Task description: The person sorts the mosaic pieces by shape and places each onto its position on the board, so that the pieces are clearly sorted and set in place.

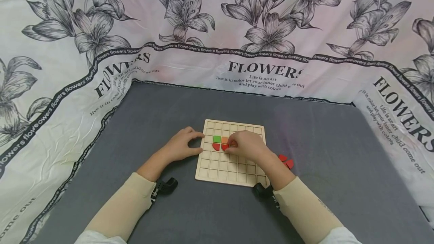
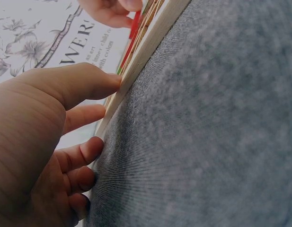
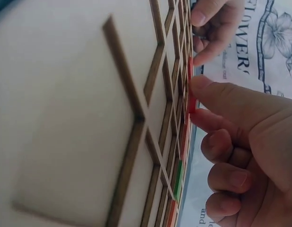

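Wooden grid board (image 1: 222,170) lies on the grey desk (image 1: 162,112), well in from its edges. Left hand (image 1: 182,145) at the board's left edge: thumb and forefinger apart, tips touching the wood. Right hand (image 1: 249,146) over the board, thumb and forefinger clamped on a red piece (image 1: 224,147), left of centre, nearer the far edge than the near one. Just beside it, towards the left edge, a red quarter-round (image 1: 216,147); beyond these, a green square (image 1: 217,139) and an orange square (image 1: 224,140), side by side. Another reddish patch under the right fingers, perhaps a piece; too covered to be sure. Right forearm crosses the board's right edge; its black wrist device (image 1: 261,190) covers the near right corner. Past that edge, loose red pieces (image 1: 286,161) on the desk, close to the forearm. Flower-printed cloth (image 1: 190,67) along the desk's far edge.
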The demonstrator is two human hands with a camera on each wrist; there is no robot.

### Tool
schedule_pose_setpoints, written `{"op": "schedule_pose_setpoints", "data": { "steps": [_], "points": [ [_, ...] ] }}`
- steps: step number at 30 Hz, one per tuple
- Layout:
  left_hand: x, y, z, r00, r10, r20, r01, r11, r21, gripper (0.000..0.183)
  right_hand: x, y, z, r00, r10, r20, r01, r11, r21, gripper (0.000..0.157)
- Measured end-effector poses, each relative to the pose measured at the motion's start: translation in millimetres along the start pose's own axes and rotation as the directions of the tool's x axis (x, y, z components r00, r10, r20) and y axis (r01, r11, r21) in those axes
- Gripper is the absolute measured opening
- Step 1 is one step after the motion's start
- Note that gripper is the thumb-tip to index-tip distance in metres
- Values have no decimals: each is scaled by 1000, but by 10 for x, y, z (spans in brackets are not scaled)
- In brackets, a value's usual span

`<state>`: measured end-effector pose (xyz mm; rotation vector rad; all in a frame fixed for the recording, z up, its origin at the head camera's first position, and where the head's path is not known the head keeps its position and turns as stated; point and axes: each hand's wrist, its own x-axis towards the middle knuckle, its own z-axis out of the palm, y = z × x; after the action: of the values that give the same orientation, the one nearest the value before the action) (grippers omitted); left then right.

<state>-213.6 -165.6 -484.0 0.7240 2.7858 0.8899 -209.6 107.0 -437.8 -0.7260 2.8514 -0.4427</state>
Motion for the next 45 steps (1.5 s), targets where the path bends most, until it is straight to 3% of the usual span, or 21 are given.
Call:
{"op": "schedule_pose_setpoints", "data": {
  "steps": [6,16,22,26,30,37,45],
  "points": [
    [-8,3,-10,1000,-4,2,4,1000,-6,50,12,-32,8,1000,15,18,-15,1000,-3,19],
    [-2,0,-6,1000,-3,3,3,1000,0,50,30,-79,48,995,84,-53,-86,996,-23,18],
    [-8,19,-13,1000,-2,8,2,1000,2,50,-37,-57,70,992,98,-78,-96,995,28,13],
    [-12,24,-15,1000,-2,7,2,1000,-4,51,-156,-6,10,985,118,-122,-108,991,84,22],
    [-16,28,-13,1000,-3,3,3,1000,-7,51,-321,125,-123,977,132,-168,-105,981,161,28],
    [-16,17,-20,1000,5,-10,-5,1000,0,50,-531,530,-318,968,199,-152,-139,931,337,28],
    [-5,24,-3,1000,12,-2,-12,1000,3,49,-725,930,-472,960,268,-88,-220,908,357,31]
  ]
}}
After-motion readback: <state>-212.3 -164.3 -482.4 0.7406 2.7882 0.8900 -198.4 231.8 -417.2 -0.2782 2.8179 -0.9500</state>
